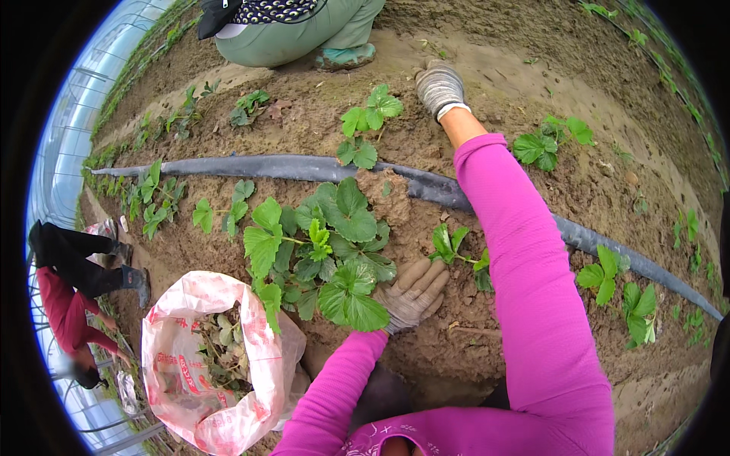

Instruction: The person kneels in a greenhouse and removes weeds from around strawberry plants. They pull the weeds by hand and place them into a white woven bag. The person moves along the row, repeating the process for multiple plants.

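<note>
Gloved in grey-brown, my left hand [412,295] lies flat on the soil with its fingers spread, at the right side of a large leafy strawberry plant [319,251]. A smaller strawberry plant [447,244] stands just beyond its fingertips. My right hand [439,85], in a striped knit glove, is stretched far forward over the black hose [308,167] to the bed's far side. Its fingers are curled down at the soil near a small weed [434,48]; whether they hold anything is hidden. Another strawberry plant [373,111] grows left of this hand.
An open white and red plastic sack [265,365] with withered plant matter [228,347] stands at the lower left. A person in green trousers [291,40] crouches across the bed. Another person in a red top [68,319] bends over at the far left. More strawberry plants [539,148] line the bed.
</note>
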The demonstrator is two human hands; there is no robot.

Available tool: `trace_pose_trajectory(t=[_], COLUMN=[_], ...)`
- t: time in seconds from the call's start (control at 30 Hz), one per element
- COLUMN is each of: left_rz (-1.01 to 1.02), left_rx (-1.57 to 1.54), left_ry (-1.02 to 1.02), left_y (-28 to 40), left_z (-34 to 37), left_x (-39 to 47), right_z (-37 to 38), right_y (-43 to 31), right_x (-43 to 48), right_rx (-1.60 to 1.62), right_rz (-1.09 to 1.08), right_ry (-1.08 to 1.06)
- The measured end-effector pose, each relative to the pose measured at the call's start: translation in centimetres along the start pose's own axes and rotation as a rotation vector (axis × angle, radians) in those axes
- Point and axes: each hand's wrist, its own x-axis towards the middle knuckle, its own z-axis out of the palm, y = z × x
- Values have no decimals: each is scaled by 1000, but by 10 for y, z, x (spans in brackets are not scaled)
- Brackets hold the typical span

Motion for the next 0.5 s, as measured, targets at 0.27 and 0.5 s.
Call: trace_pose_trajectory(t=[0.27, 0.5], left_rz=[-391, -654], left_rx=[-627, -1336], left_ry=[-38, 41], left_y=[15, 15], left_z=[21, 16], left_x=[-12, -11], right_z=[-51, -16], right_y=[-11, -52], right_x=[-94, -72], right_rx=[-171, -652], right_rz=[-458, -778], right_ry=[-339, -413])
